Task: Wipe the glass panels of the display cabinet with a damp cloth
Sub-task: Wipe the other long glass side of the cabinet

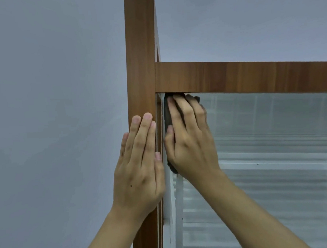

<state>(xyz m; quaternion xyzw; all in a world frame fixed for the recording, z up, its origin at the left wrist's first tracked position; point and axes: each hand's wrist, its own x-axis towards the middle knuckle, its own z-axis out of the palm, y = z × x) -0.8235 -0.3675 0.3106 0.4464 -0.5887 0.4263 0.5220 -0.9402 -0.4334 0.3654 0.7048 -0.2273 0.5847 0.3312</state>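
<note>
Where the right hand (190, 141) presses it, the cloth (167, 114) stands vertical.

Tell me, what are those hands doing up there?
A person is cleaning. The right hand presses a dark cloth flat against the glass panel in its top left corner, right under the wooden rail. The left hand rests flat on the upright wooden post beside it.

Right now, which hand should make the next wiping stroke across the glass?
Probably the right. The right hand presses the dark cloth flat against the glass panel at its top corner. The left hand lies flat on the wooden post, off the glass, with no cloth.
</note>
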